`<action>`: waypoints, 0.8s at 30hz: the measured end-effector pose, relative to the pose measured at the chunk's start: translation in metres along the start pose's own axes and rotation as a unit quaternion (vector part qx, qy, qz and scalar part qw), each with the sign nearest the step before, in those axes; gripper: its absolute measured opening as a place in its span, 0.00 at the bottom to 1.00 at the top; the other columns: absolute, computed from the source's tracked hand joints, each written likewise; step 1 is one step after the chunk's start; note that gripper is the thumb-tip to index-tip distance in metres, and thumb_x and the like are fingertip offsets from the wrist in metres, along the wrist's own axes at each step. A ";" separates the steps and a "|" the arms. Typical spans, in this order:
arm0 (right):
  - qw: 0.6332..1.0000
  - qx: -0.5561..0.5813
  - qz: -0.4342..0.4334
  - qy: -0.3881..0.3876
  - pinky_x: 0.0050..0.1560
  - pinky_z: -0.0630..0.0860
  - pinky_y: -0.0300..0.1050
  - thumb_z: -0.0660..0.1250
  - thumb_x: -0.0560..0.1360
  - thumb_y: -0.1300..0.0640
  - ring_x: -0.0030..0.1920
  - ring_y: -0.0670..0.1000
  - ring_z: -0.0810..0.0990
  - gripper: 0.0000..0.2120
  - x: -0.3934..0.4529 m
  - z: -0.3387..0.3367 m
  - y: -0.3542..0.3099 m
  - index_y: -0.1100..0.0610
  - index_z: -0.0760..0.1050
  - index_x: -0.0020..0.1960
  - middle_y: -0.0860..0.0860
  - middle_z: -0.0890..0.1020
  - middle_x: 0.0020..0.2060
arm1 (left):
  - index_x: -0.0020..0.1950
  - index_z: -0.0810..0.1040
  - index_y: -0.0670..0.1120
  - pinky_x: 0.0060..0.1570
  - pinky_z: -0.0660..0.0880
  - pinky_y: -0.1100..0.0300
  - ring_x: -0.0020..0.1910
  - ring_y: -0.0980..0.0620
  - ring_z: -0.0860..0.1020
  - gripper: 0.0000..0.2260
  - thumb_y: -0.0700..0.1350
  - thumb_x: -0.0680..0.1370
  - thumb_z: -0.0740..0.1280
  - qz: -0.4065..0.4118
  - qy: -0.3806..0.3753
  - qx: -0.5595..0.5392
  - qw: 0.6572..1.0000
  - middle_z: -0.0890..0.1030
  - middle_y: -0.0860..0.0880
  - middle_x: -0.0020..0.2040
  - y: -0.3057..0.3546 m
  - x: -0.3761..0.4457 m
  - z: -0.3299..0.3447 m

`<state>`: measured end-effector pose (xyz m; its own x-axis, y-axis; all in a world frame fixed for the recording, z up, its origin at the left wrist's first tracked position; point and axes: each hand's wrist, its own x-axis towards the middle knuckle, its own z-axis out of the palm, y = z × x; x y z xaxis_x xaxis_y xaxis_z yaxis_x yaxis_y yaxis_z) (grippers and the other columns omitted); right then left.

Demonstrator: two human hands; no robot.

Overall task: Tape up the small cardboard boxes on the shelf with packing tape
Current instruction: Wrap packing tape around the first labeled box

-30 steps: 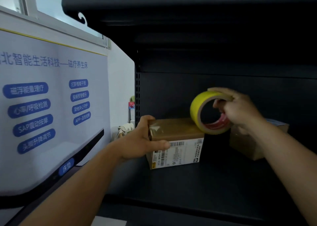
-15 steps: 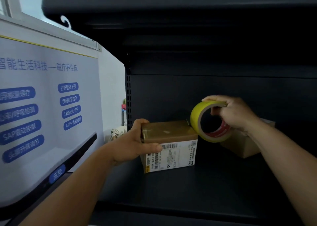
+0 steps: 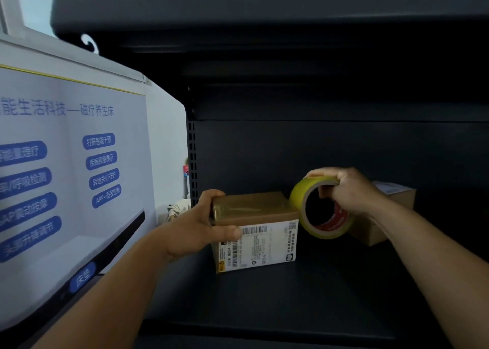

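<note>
My left hand gripped the left end of the small brown cardboard box, thumb pressed against its near face and fingers curled over the top edge. The box sat on the dark metal shelf, towards its left side, with a white printed shipping label covering most of the near face and a glossy strip of clear tape running along its top. My right hand clasped the yellow roll of packing tape, fingers hooked through the roll's open centre and the thumb laid over its outer rim. The roll stood on edge, its left rim touching the upper right corner of the box, its hole facing me, and a red printed liner showed inside the core. Behind my right wrist, further right and further back on the shelf, a second small brown cardboard box rested with a pale label on its top. To the left of the shelving stood a white display board with blue Chinese lettering, and the black perforated upright of the shelf rose just beside it.
</note>
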<state>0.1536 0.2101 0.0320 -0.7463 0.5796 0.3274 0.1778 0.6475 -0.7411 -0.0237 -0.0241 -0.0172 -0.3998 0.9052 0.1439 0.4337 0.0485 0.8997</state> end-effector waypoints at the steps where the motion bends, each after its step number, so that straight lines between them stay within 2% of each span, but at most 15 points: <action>1: 1.000 0.003 0.007 0.004 0.44 0.72 0.35 0.62 0.74 0.68 0.49 0.46 0.78 0.20 -0.002 0.003 0.003 0.43 0.79 0.50 0.44 0.81 0.46 | 0.65 0.59 0.51 0.47 0.79 0.60 0.52 0.54 0.82 0.35 0.49 0.65 0.75 -0.003 0.000 0.009 1.000 0.80 0.45 0.54 0.000 0.001 0.000; 4: 1.000 0.004 0.012 0.016 0.49 0.72 0.41 0.62 0.74 0.68 0.53 0.51 0.78 0.20 -0.004 0.007 0.009 0.44 0.78 0.53 0.49 0.81 0.50 | 0.68 0.58 0.51 0.51 0.79 0.59 0.53 0.54 0.82 0.37 0.54 0.67 0.76 -0.026 -0.006 0.076 0.997 0.81 0.48 0.54 0.004 0.002 -0.003; 6: 1.000 0.003 0.010 0.012 0.47 0.71 0.39 0.62 0.75 0.68 0.52 0.50 0.78 0.20 -0.004 0.007 0.007 0.43 0.77 0.53 0.49 0.80 0.50 | 0.74 0.52 0.51 0.57 0.75 0.59 0.59 0.54 0.77 0.44 0.61 0.67 0.73 -0.066 -0.027 0.170 0.983 0.75 0.50 0.63 0.015 0.001 -0.007; 7: 1.000 0.003 0.007 0.011 0.45 0.71 0.38 0.62 0.75 0.68 0.52 0.49 0.77 0.20 -0.004 0.006 0.006 0.43 0.77 0.53 0.48 0.80 0.50 | 0.76 0.48 0.51 0.62 0.72 0.56 0.64 0.53 0.73 0.48 0.65 0.67 0.71 -0.088 -0.033 0.237 0.967 0.68 0.50 0.70 0.022 0.003 -0.008; 9: 1.000 0.002 0.004 0.008 0.42 0.70 0.36 0.61 0.75 0.68 0.52 0.49 0.77 0.20 -0.004 0.006 0.006 0.44 0.78 0.55 0.48 0.80 0.51 | 0.78 0.47 0.48 0.70 0.63 0.50 0.72 0.50 0.64 0.47 0.68 0.70 0.66 -0.092 -0.047 0.405 0.908 0.56 0.51 0.77 0.037 0.009 -0.006; 11: 1.000 0.001 0.007 0.008 0.43 0.70 0.37 0.61 0.76 0.67 0.53 0.49 0.76 0.20 -0.005 0.006 0.006 0.44 0.78 0.56 0.48 0.79 0.51 | 0.78 0.48 0.46 0.74 0.54 0.47 0.76 0.50 0.56 0.43 0.67 0.73 0.62 -0.077 -0.062 0.534 0.840 0.53 0.50 0.78 0.051 0.014 0.003; 14: 1.000 -0.009 0.007 0.011 0.43 0.71 0.39 0.62 0.76 0.66 0.51 0.49 0.76 0.20 -0.006 0.006 0.005 0.43 0.78 0.56 0.47 0.80 0.50 | 0.78 0.44 0.44 0.74 0.47 0.44 0.77 0.50 0.48 0.46 0.69 0.73 0.61 -0.094 -0.073 0.600 0.791 0.51 0.48 0.79 0.063 0.023 0.020; 17: 1.000 -0.010 -0.004 0.011 0.41 0.70 0.37 0.62 0.75 0.66 0.50 0.47 0.76 0.20 -0.007 0.006 0.004 0.42 0.78 0.54 0.46 0.80 0.50 | 0.78 0.41 0.41 0.74 0.45 0.43 0.78 0.49 0.46 0.49 0.70 0.72 0.60 -0.093 -0.088 0.618 0.776 0.48 0.46 0.79 0.072 0.033 0.038; 22: 1.000 -0.017 -0.016 0.007 0.46 0.71 0.41 0.62 0.75 0.66 0.50 0.48 0.77 0.21 -0.007 0.006 0.002 0.39 0.77 0.48 0.45 0.80 0.48 | 0.78 0.42 0.42 0.74 0.45 0.43 0.78 0.48 0.46 0.51 0.69 0.71 0.64 -0.073 -0.111 0.599 0.790 0.48 0.46 0.79 0.084 0.055 0.063; 24: 1.000 -0.014 -0.020 0.004 0.45 0.72 0.41 0.61 0.75 0.66 0.49 0.47 0.77 0.21 -0.005 0.005 0.002 0.37 0.77 0.46 0.42 0.80 0.46 | 0.78 0.44 0.44 0.74 0.46 0.45 0.77 0.47 0.48 0.50 0.68 0.70 0.66 -0.069 -0.112 0.589 0.798 0.50 0.46 0.79 0.088 0.059 0.067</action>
<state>0.1546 0.2059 0.0253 -0.7480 0.5567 0.3614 0.1657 0.6839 -0.7105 0.0451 0.0624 0.0428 -0.4118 0.9036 -0.1182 0.9086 0.3973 -0.1290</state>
